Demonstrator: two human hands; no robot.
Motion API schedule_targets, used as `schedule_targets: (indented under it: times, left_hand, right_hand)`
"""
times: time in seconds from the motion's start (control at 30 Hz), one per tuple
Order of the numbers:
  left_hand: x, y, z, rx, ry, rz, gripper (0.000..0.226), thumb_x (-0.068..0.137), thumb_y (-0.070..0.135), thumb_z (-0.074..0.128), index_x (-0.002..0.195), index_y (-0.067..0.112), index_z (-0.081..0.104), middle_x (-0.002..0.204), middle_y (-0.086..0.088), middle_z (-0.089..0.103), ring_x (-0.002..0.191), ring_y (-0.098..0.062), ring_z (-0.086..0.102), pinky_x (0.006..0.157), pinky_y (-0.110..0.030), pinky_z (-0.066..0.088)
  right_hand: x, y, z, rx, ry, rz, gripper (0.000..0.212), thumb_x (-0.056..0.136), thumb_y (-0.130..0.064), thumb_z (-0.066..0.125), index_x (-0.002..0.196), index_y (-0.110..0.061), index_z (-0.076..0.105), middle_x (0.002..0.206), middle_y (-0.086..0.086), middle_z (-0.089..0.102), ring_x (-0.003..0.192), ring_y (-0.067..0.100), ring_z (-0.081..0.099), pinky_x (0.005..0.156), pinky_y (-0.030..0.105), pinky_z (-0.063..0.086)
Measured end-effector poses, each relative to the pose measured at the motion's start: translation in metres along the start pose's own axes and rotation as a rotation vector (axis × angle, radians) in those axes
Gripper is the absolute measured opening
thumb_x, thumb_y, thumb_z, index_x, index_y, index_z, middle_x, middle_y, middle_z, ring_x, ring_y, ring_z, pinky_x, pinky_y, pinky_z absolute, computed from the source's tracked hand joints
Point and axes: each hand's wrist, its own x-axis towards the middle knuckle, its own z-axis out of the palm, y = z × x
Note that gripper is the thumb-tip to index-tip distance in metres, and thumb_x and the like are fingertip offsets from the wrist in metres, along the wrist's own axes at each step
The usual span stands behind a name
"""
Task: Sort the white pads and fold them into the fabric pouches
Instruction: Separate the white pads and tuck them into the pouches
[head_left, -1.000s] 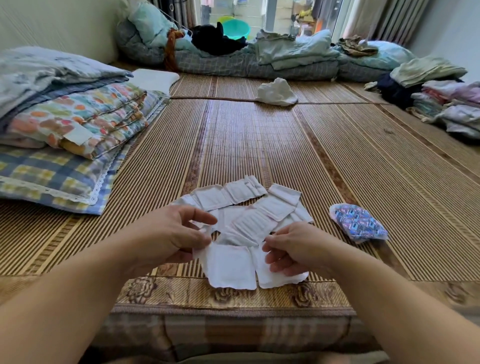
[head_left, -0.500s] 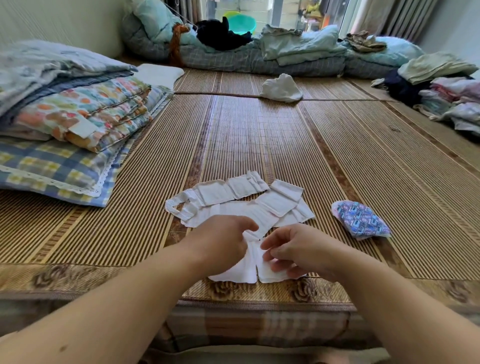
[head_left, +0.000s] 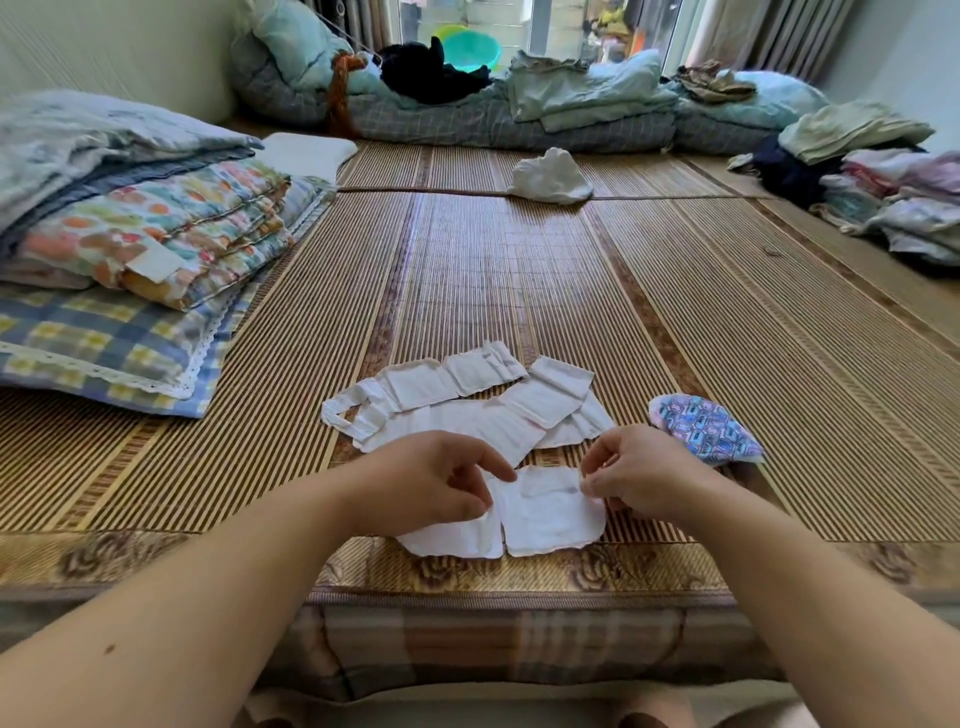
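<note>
— Where are the pads right now?

— A white, square-sectioned cloth pad (head_left: 550, 512) lies flat at the near edge of the woven bamboo mat (head_left: 727, 338), with a heap of similar white pads (head_left: 467, 405) just behind it.

— And the hands?

— The left hand (head_left: 431, 480) rests on the left section of the near pad, fingers curled, thumb and forefinger apart; whether it grips the cloth I cannot tell. The right hand (head_left: 636, 470) pinches the pad's right edge between thumb and forefinger.

— Any pouch?

— One blue-and-pink patterned fabric pouch (head_left: 704, 428) lies on the mat just right of the right hand, apart from the pads.

— What else?

— Folded floral and checked quilts (head_left: 135, 260) are stacked at the left, and a crumpled white cloth (head_left: 550, 176) sits farther up the mat.
</note>
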Motion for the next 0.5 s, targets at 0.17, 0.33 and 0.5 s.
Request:
schedule_targets:
  times: [0.17,0.33,0.5]
  left_hand:
    - [0.012,-0.006,0.021,0.158,0.029,-0.02,0.037,0.087,0.026,0.059,0.109,0.055,0.051,0.089,0.021,0.064,0.073,0.013,0.056,0.06,-0.012,0.041]
    - [0.021,-0.006,0.029,0.38,0.194,0.01,0.076,0.071,0.039,0.075,0.128,0.055,0.027,0.105,0.02,0.051,0.085,0.004,0.052,0.067,-0.016,0.04]
    - [0.017,-0.003,0.025,0.588,0.321,-0.189,0.107,0.056,0.07,0.069,0.141,0.044,0.008,0.135,-0.004,0.036,0.119,-0.024,0.042,0.085,-0.038,0.045]
  right_hand:
    - [-0.002,-0.003,0.009,-0.101,0.005,-0.037,0.011,0.076,-0.027,0.075,0.08,-0.026,0.065,0.083,-0.006,0.065,0.077,0.01,0.062,0.063,0.026,0.051]
    - [-0.008,-0.012,0.022,-0.172,0.04,-0.124,0.036,0.069,-0.039,0.079,0.099,-0.027,0.063,0.09,-0.011,0.059,0.081,0.006,0.057,0.067,0.024,0.048]
    - [-0.008,-0.012,0.017,-0.355,0.031,0.002,0.063,0.063,-0.049,0.08,0.111,-0.015,0.055,0.107,0.0,0.058,0.09,0.017,0.056,0.077,0.033,0.05]
